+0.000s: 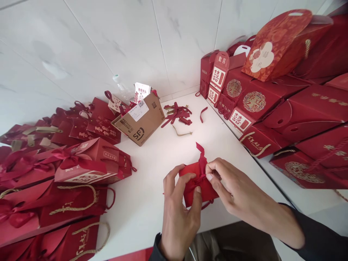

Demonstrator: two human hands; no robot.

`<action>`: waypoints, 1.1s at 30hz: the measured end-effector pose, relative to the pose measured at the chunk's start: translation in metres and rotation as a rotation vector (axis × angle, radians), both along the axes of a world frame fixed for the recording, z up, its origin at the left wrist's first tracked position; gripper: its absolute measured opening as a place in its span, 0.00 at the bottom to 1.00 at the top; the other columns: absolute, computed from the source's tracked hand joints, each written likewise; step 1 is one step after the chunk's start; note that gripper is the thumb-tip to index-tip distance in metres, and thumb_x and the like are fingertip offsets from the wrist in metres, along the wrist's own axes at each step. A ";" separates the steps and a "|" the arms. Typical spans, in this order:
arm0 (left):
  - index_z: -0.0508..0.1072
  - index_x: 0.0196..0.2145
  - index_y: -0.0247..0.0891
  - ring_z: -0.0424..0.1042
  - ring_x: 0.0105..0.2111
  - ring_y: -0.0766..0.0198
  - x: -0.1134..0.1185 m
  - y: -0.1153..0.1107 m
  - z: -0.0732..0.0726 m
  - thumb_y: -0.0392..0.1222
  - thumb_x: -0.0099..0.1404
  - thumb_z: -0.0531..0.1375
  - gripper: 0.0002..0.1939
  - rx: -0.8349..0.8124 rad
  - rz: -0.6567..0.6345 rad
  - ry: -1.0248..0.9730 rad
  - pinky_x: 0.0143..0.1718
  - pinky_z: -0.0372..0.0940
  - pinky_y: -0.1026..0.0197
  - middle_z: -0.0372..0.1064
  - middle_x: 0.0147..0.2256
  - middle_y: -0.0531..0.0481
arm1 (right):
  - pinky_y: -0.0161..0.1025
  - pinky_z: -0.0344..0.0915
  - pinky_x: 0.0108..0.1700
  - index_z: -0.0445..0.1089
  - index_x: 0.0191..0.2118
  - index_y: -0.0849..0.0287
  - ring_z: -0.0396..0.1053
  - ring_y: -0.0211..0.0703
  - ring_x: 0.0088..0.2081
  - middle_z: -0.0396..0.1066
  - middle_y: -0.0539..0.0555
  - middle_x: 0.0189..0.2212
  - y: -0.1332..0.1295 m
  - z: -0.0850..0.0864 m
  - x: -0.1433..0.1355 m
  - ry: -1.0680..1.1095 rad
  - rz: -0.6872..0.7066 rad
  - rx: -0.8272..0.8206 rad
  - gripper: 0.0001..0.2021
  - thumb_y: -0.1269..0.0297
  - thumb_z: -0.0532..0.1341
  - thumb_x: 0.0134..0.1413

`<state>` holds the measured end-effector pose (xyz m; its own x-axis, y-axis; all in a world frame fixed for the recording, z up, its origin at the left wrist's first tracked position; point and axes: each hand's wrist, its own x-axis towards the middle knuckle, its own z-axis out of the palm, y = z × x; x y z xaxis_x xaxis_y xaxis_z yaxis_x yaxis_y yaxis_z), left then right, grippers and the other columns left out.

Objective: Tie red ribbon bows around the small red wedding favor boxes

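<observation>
1. The red gift box [190,195] is at the counter [144,217]'s near edge, its underside hidden, so contact is unclear
2. The left hand [181,215] has its grip spread but closed on the box, thumb and forefinger apart, covering its left side
3. The right hand [231,185]'s grip pinches the crimson ribbon [202,159]; its curled fingers partly hide the knot
4. Stacked wedding favour boxes [272,101] at right are cut off by the frame

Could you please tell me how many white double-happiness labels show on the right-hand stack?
3: an upper label near the wall, a middle label just below it, and a lower label nearer the front. Others may be hidden.
</observation>
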<state>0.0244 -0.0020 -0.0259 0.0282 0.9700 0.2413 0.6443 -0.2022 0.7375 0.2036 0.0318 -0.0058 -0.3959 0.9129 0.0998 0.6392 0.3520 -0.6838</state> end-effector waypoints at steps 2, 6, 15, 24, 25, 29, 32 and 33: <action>0.74 0.49 0.47 0.65 0.60 0.53 0.003 0.001 0.001 0.35 0.71 0.59 0.11 0.009 0.022 0.003 0.56 0.68 0.47 0.64 0.58 0.44 | 0.43 0.65 0.37 0.58 0.42 0.52 0.69 0.44 0.35 0.66 0.51 0.36 0.000 0.000 0.000 0.032 -0.006 -0.017 0.07 0.64 0.47 0.75; 0.75 0.45 0.47 0.69 0.57 0.54 0.004 0.002 0.004 0.37 0.71 0.60 0.08 0.010 0.077 -0.043 0.52 0.70 0.51 0.67 0.56 0.46 | 0.47 0.68 0.48 0.61 0.54 0.53 0.73 0.47 0.45 0.71 0.55 0.44 0.008 -0.002 0.004 0.044 -0.021 0.015 0.10 0.65 0.47 0.75; 0.76 0.39 0.45 0.76 0.49 0.55 -0.022 -0.006 0.006 0.41 0.73 0.58 0.06 -0.081 0.113 -0.005 0.44 0.72 0.54 0.73 0.50 0.45 | 0.44 0.67 0.42 0.64 0.43 0.53 0.71 0.46 0.40 0.70 0.52 0.38 0.019 -0.001 0.018 -0.033 0.011 0.072 0.06 0.67 0.51 0.73; 0.75 0.35 0.45 0.73 0.50 0.51 -0.035 -0.024 0.011 0.49 0.73 0.56 0.11 -0.196 0.212 -0.101 0.23 0.62 0.64 0.75 0.48 0.45 | 0.44 0.67 0.41 0.65 0.43 0.53 0.72 0.46 0.39 0.72 0.53 0.39 0.012 -0.014 0.037 -0.063 -0.032 0.004 0.10 0.59 0.49 0.75; 0.76 0.37 0.46 0.73 0.51 0.51 -0.036 -0.024 0.010 0.48 0.73 0.56 0.11 -0.185 0.213 -0.086 0.29 0.66 0.61 0.75 0.47 0.45 | 0.42 0.68 0.40 0.66 0.44 0.52 0.73 0.45 0.39 0.73 0.53 0.40 0.011 -0.014 0.038 -0.045 -0.045 -0.035 0.10 0.58 0.50 0.75; 0.74 0.49 0.47 0.71 0.52 0.53 -0.036 -0.022 0.008 0.48 0.73 0.56 0.11 -0.128 0.270 -0.017 0.52 0.66 0.50 0.74 0.50 0.46 | 0.36 0.68 0.32 0.68 0.54 0.49 0.75 0.44 0.41 0.76 0.54 0.44 0.010 -0.014 0.041 0.024 -0.089 -0.168 0.14 0.49 0.54 0.72; 0.73 0.44 0.43 0.71 0.41 0.55 -0.033 -0.024 0.008 0.51 0.71 0.57 0.11 -0.143 0.410 -0.012 0.40 0.66 0.56 0.73 0.42 0.47 | 0.34 0.66 0.28 0.70 0.53 0.49 0.76 0.43 0.40 0.77 0.54 0.46 0.011 -0.014 0.041 0.010 -0.078 -0.191 0.14 0.51 0.54 0.71; 0.73 0.39 0.43 0.69 0.36 0.57 -0.031 -0.025 0.008 0.53 0.72 0.56 0.13 -0.198 0.443 -0.032 0.33 0.64 0.59 0.71 0.36 0.48 | 0.34 0.67 0.28 0.71 0.51 0.50 0.76 0.43 0.39 0.78 0.54 0.46 0.011 -0.015 0.041 0.011 -0.076 -0.187 0.13 0.52 0.54 0.72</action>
<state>-0.0070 -0.0271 -0.0177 -0.4019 0.9146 0.0444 0.6129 0.2327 0.7551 0.2443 0.0427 -0.0207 -0.3251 0.9431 -0.0702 0.6509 0.1693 -0.7400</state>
